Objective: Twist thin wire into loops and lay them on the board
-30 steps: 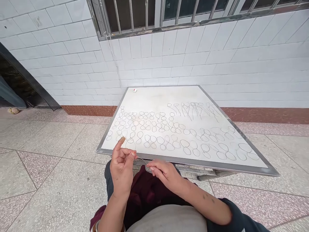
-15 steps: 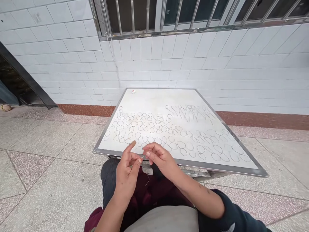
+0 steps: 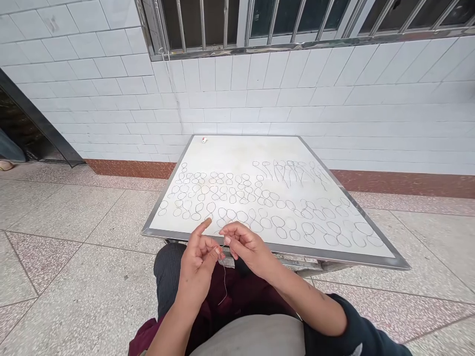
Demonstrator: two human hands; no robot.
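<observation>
Wire (image 3: pixel 224 282) in both hands (image 3: pixel 198 264) (image 3: pixel 247 247), pinches closed, longer hanging tail visible than before.

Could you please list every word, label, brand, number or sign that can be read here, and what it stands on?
No text can be read.
Small red and white object on the table: too small to tell if anything is printed.
Pale mark on the dark sleeve: unreadable.

Tiled area w/ barred window (image 3: pixel 274 24), speckled stone floor (image 3: pixel 92 277) — exact type unclear.
</observation>
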